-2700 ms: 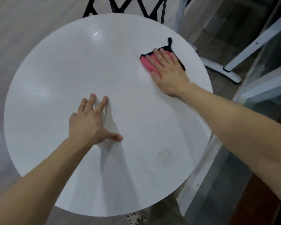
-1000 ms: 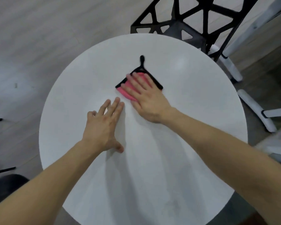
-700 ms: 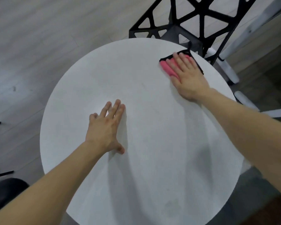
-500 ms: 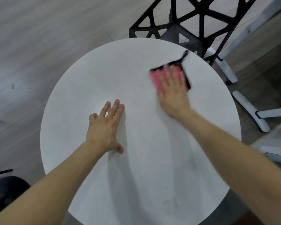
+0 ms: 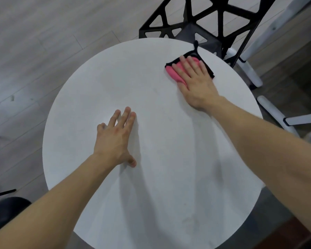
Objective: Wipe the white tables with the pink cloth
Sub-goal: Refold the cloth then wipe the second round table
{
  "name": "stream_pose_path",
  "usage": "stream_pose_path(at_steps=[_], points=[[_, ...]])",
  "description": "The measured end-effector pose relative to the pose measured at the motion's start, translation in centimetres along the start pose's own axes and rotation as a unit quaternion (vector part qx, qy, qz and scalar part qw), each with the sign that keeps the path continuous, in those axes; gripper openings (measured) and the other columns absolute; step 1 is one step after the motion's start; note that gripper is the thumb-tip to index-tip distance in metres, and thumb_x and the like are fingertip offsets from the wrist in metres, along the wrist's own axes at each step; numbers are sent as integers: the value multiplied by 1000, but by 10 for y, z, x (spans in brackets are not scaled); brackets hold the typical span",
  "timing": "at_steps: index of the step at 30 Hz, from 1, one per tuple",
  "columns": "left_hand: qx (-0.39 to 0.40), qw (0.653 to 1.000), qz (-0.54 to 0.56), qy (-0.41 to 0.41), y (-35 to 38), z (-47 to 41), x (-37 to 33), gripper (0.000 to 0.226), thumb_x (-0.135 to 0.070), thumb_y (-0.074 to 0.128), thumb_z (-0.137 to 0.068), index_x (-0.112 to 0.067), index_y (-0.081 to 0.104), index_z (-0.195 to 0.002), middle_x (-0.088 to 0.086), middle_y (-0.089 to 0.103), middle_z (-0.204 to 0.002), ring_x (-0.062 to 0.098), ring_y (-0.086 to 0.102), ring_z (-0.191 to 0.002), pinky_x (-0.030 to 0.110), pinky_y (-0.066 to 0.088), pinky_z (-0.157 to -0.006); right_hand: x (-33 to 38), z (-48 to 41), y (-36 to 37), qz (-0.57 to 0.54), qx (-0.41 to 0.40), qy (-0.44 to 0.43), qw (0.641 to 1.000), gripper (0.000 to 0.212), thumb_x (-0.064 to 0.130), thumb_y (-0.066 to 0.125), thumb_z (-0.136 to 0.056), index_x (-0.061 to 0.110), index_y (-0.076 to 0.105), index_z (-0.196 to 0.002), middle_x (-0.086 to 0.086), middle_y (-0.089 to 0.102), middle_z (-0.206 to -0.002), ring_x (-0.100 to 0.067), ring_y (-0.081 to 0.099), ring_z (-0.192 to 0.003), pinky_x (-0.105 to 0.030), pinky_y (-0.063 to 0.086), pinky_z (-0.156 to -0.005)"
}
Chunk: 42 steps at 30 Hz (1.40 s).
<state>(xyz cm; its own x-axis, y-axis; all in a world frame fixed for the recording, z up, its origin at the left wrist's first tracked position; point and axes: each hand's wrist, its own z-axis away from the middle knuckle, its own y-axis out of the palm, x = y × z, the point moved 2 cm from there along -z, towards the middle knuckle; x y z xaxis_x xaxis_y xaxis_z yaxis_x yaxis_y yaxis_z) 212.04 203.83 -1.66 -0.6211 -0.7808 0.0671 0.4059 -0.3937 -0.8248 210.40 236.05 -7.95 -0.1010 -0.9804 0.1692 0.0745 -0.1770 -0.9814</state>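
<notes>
One round white table [image 5: 97, 83] fills the middle of the frame, standing on a grey plank floor [image 5: 34, 51]. A black lattice chair [image 5: 214, 18] stands at the top of the frame, close behind the table's far rim. White tubular legs [image 5: 275, 114] of other furniture show at the right edge, and a dark rounded object [image 5: 5, 209], not identifiable, sits at the lower left.

Two bare forearms enter from the bottom corners. The left hand [image 5: 115, 139] lies flat just left of the table's centre, fingers straight and slightly spread, holding nothing. The right hand [image 5: 196, 81], at the upper right of the table, presses down with straight fingers on the pink cloth [image 5: 174, 71]. The cloth is folded, edged in black, and lies on the tabletop near the rim. Its black hanging loop [image 5: 196, 46] points toward the chair. A faint smudge [image 5: 190, 220] shows near the table's lower edge.

Judged risks:
- A stroke carried further toward the upper right could push the cloth over the rim, since it is only pressed and not gripped.
- The loop could snag on the chair's lattice.
- Hard pressure this close to the edge might rock the table. The flat left hand appears to be steadying it.
- The smudge lies well apart from the cloth and could be missed.

No brand, label or writing is legible.
</notes>
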Motion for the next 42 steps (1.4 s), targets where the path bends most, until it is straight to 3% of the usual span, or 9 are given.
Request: stream_pose_path(at_steps=[4, 8, 15, 22, 33, 36, 38, 40, 42], points=[[-2, 1000, 0, 0, 5, 8, 2, 174, -82, 89, -41, -28, -19, -166, -8, -24, -175, 24, -8, -165, 53, 31, -122, 54, 48, 14, 6, -38, 1, 999, 63, 38, 31, -113, 26, 19, -173, -9, 9, -181, -30, 6, -168, -59, 9, -133], [-4, 1000, 4, 8, 1, 3, 1, 175, -81, 91, -40, -28, -18, -166, -8, -23, -176, 24, -7, -165, 54, 33, -121, 106, 160, 30, -32, 17, -125, 991, 64, 38, 39, -114, 29, 16, -173, -4, 4, -182, -27, -2, -168, -58, 9, -134], [0, 1000, -10, 19, 2, 1, 1, 174, -84, 88, -39, -26, -16, -167, -7, -22, -176, 25, -6, -165, 54, 36, -118, 99, 216, 32, -39, 73, -183, 980, 65, 40, 41, -114, 35, 13, -173, 3, 0, -182, -23, -4, -168, -53, 8, -136], [0, 999, -16, 46, 3, -1, 5, 174, -89, 85, -36, -25, -11, -166, -5, -14, -176, 30, 2, -163, 57, 42, -110, 48, 104, 20, -26, -8, 114, 993, 62, 39, 29, -112, 31, 19, -173, -3, 10, -182, -24, 5, -168, -55, 11, -134], [-16, 987, -75, 141, 5, -13, 26, 160, -96, 73, -47, -14, 2, -166, 6, 5, -170, 35, 23, -150, 56, 46, -100, 211, 227, 49, -120, 12, 151, 981, 55, 30, 33, -117, 29, 24, -172, 4, 13, -181, -16, 4, -168, -48, 6, -136], [-25, 976, -27, 216, -1, -19, 44, 127, -72, 86, -65, -24, 19, -162, 1, 23, -164, 31, 33, -144, 51, 47, -102, 253, 249, 44, -238, 10, 230, 944, 49, 29, 35, -118, 37, 37, -167, 13, 27, -176, -7, 12, -166, -41, 11, -136], [-44, 955, 4, 295, -8, -19, 50, 110, -55, 87, -76, -28, 26, -163, -2, 36, -161, 26, 39, -143, 45, 46, -105, 269, 250, 32, -346, -13, 314, 884, 44, 30, 36, -118, 51, 46, -155, 24, 49, -161, 0, 35, -154, -35, 28, -130], [-51, 924, 25, 378, -17, -14, 47, 107, -48, 88, -77, -32, 29, -165, -6, 41, -160, 23, 40, -144, 43, 46, -106, 278, 245, 10, -425, -36, 391, 815, 37, 30, 37, -117, 47, 58, -142, 30, 68, -132, 3, 60, -111, -34, 49, -108], [-47, 896, 50, 438, -27, -4, 36, 96, -42, 89, -79, -35, 38, -160, -9, 46, -157, 21, 43, -141, 43, 48, -105, 285, 240, -11, -492, -51, 435, 753, 36, 30, 36, -116, 43, 63, -135, 32, 73, -124, -3, 59, -86, -32, 53, -96]])
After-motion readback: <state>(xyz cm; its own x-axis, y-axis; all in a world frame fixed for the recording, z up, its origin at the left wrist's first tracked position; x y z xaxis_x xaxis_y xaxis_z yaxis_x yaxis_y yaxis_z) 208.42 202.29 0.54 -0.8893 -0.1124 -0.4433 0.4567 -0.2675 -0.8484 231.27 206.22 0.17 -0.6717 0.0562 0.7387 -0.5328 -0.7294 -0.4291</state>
